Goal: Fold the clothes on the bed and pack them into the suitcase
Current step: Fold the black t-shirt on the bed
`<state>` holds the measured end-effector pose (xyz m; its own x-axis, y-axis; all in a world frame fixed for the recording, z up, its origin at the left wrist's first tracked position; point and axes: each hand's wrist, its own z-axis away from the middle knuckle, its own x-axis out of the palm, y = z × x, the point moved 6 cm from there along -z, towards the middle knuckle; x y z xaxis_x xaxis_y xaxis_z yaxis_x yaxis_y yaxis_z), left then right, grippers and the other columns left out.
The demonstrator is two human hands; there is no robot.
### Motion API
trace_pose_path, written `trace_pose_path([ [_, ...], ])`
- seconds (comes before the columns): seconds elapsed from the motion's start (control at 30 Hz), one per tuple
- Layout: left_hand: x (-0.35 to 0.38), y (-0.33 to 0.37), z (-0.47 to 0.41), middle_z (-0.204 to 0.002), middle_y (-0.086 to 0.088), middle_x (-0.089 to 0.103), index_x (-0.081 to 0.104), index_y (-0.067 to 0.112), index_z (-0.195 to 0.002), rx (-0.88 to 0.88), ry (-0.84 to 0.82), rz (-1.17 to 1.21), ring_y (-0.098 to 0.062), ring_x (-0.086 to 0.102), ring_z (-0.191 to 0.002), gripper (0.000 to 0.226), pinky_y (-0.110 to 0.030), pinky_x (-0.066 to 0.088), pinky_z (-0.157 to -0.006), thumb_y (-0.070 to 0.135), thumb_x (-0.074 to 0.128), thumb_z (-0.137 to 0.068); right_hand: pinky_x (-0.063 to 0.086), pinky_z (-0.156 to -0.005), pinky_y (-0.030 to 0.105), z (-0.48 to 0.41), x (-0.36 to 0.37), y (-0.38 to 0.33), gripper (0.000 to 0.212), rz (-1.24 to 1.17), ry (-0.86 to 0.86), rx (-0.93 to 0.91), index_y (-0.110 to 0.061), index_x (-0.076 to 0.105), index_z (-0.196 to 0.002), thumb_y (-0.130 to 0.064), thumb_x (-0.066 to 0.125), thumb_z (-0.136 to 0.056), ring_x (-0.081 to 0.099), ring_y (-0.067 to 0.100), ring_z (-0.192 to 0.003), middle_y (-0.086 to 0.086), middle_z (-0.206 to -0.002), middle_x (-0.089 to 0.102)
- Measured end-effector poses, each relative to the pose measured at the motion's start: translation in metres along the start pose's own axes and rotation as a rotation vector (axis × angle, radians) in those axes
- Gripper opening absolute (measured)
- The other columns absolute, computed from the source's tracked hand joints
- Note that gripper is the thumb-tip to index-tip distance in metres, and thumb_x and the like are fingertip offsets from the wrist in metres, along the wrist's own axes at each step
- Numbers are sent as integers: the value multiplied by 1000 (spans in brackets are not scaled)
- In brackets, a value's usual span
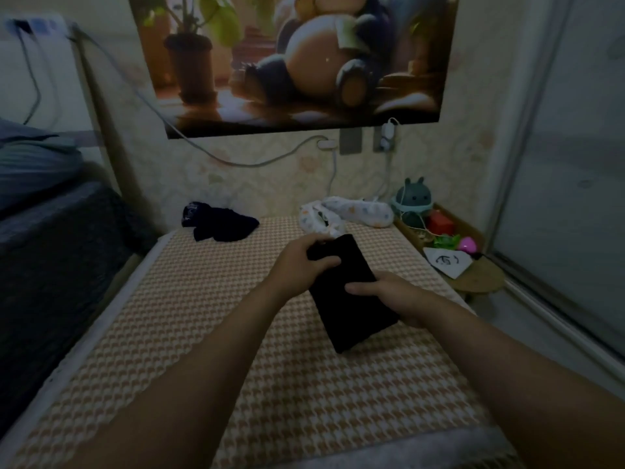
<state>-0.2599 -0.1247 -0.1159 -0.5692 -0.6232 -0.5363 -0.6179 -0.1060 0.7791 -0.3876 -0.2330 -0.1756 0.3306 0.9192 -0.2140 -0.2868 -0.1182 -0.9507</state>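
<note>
1. A dim bedroom: a bed (304,394) under a tan-and-white houndstooth cover fills the middle. Its far end meets a papered wall, where a large cartoon poster (297,62) hangs above sockets and trailing white cables
2. The fingers (324,262) of the left hand (299,265) curl round the far end of a folded black garment (351,309) and grip it
3. The fingers (360,287) of the right hand (397,297) close over the garment's right edge, lower down, pinching the cloth
4. The black garment is a narrow dark rectangle held slanted between both hands over the middle of the bed. Whether its near corner touches the cover cannot be told
5. Both bare forearms reach in from the bottom corners
6. At the far end of the bed a crumpled navy garment (220,225) lies to the left and a white printed garment (345,214) to the right, well apart
7. Right of the bed, a low wooden side table (480,282) carries a round teal toy (414,201), a sheet of paper (446,264) and small bright objects
</note>
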Motion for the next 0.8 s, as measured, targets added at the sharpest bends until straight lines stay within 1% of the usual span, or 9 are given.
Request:
trace_pose_path([
  [0.17,82,16,-34,-147,-3,43,39,17,-144,63,-11,-269,-19,40,-134,60,-31,34,-108,27,65,-91,57,-82,37,1,-67,29,37,51,231,-3,-19,65,-119,-38,70,-87,69,21,-93,1,-107,71],
  [0.33,157,-5,-34,-151,-7,32,35,20,-146,38,-124,-369,-27,31,-138,52,-39,27,-114,37,46,-99,53,-75,30,3,-127,61,29,161,303,15,-20,60,-112,-40,63,-92,65,16,-91,4,-111,67],
  [0.4,190,-15,-29,-157,-6,22,29,24,-150,-21,-264,-381,-26,21,-144,54,-39,20,-118,45,36,-101,51,-76,30,2,-147,73,40,301,403,1,-14,55,-122,-38,63,-91,62,19,-98,9,-123,61],
  [0.47,220,-24,-24,-162,-1,5,17,26,-154,-41,-393,-421,-25,2,-149,59,-38,6,-120,51,27,-102,47,-90,35,3,-160,82,59,591,510,2,-11,41,-139,-40,61,-92,54,28,-115,14,-136,50],
  [0.5,231,-25,-22,-161,0,-1,11,24,-155,-21,-419,-448,-25,-6,-149,61,-38,-1,-120,52,22,-102,44,-96,36,5,-161,84,62,761,534,0,-13,35,-145,-39,58,-94,49,31,-121,16,-140,44],
  [0.57,242,-23,-21,-161,-3,-8,1,17,-155,28,-407,-487,-25,-15,-148,61,-33,-11,-118,46,18,-104,36,-107,36,7,-158,84,60,953,520,-33,-17,28,-151,-37,48,-98,38,31,-134,14,-152,29],
  [0.67,242,-18,-16,-160,-5,-16,-8,11,-153,12,-396,-481,-19,-19,-146,60,-25,-15,-113,39,16,-106,16,-119,32,4,-146,87,58,916,389,-47,-21,20,-155,-36,38,-102,14,22,-148,6,-162,9],
  [0.73,238,-19,-14,-160,-1,-13,-6,13,-154,12,-409,-464,-17,-16,-147,58,-26,-12,-115,38,16,-106,6,-119,29,2,-136,93,57,855,281,-3,-23,11,-156,-36,32,-104,3,18,-150,4,-163,0],
  [0.8,228,-18,-17,-161,-3,1,9,12,-154,44,-381,-460,-19,-4,-149,54,-27,-5,-117,33,19,-106,4,-118,28,3,-131,97,57,845,228,30,-24,9,-156,-38,29,-105,1,18,-150,3,-163,-1],
])
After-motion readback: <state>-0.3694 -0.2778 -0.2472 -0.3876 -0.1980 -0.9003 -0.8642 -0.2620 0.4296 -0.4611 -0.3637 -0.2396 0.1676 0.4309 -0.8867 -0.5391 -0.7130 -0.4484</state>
